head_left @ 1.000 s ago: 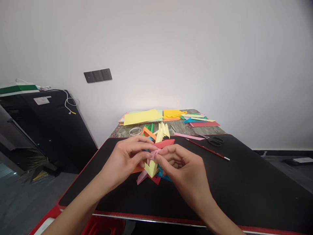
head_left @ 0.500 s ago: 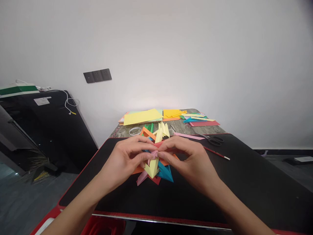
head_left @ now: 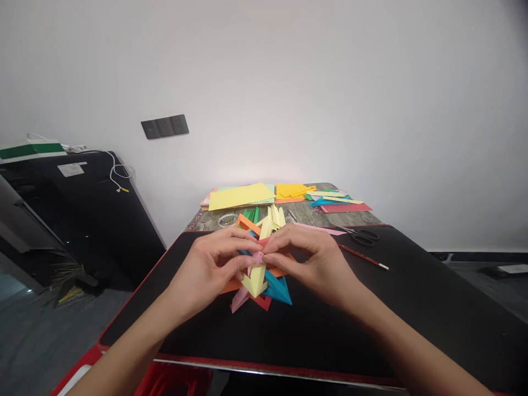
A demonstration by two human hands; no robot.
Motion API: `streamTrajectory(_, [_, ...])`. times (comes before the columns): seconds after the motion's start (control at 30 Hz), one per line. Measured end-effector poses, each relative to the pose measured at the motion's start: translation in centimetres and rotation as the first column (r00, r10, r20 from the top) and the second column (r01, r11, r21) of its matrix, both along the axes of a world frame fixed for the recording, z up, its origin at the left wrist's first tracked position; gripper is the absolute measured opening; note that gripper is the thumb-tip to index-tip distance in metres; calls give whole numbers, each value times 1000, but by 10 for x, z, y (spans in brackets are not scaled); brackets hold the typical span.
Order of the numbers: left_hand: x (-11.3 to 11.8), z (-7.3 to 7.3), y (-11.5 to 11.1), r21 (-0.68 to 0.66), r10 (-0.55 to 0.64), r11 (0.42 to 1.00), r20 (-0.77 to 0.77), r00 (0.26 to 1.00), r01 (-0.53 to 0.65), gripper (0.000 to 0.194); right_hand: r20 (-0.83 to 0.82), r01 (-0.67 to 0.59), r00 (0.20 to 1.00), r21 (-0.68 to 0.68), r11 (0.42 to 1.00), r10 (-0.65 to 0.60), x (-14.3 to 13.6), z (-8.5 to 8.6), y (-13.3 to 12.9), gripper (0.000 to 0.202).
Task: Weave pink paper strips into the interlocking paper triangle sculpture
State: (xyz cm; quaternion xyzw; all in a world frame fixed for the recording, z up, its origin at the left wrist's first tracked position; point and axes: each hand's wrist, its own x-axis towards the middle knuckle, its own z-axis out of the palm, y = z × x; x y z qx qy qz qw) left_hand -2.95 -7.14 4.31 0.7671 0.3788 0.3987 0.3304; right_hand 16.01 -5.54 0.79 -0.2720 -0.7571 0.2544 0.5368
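Note:
A many-coloured folded-paper piece [head_left: 258, 281] is held just above the black mat, with yellow, blue, pink, red and orange pointed parts spreading outward. Both hands meet at its middle, around a small pink paper part [head_left: 257, 257]. My left hand [head_left: 212, 264] is closed on the piece from the left, thumb and fingers pinching beside the pink part. From the right, my right hand [head_left: 311, 261] pinches the same pink part between thumb and forefinger. The fingers hide some of the centre of the piece.
Behind the hands lie green strips [head_left: 251, 214], pale yellow folded strips [head_left: 278, 216] and a tape roll [head_left: 227, 220]. Scissors [head_left: 361, 236], a pencil [head_left: 365, 257] and a pink strip [head_left: 322, 228] are at the right. Paper sheets [head_left: 241, 197] are stacked at the back.
Both hands and the paper piece have shifted very slightly to the left. The pinch at the pink part is held, with the right fingertips a little further left.

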Motion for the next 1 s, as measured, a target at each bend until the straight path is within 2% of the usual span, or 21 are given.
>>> streamTrajectory(0.17, [-3,7,18,1,-51,999,34,998,51,14,-28,-73,997,-135,988,69,-1,9,15,14])
streamTrajectory(0.33, [-2,15,42,-77,-125,989,-7,992,124,12,-21,-101,995,-241,965,98,4,18,26,15])
streamTrajectory(0.5, [-7,28,64,-142,-185,974,-40,982,178,15,104,-82,989,-194,977,104,6,34,42,15])
streamTrajectory(0.7, [-11,51,98,-92,-243,967,-46,969,238,12,124,-34,991,-132,991,51,2,57,71,17])
streamTrajectory(0.87, [-11,44,127,-104,-301,950,-43,953,295,14,151,17,988,-49,999,-10,5,50,92,12])
streamTrajectory(1.0, [-9,36,145,-174,-324,934,-43,945,312,12,150,-36,987,-168,985,61,9,41,107,14])
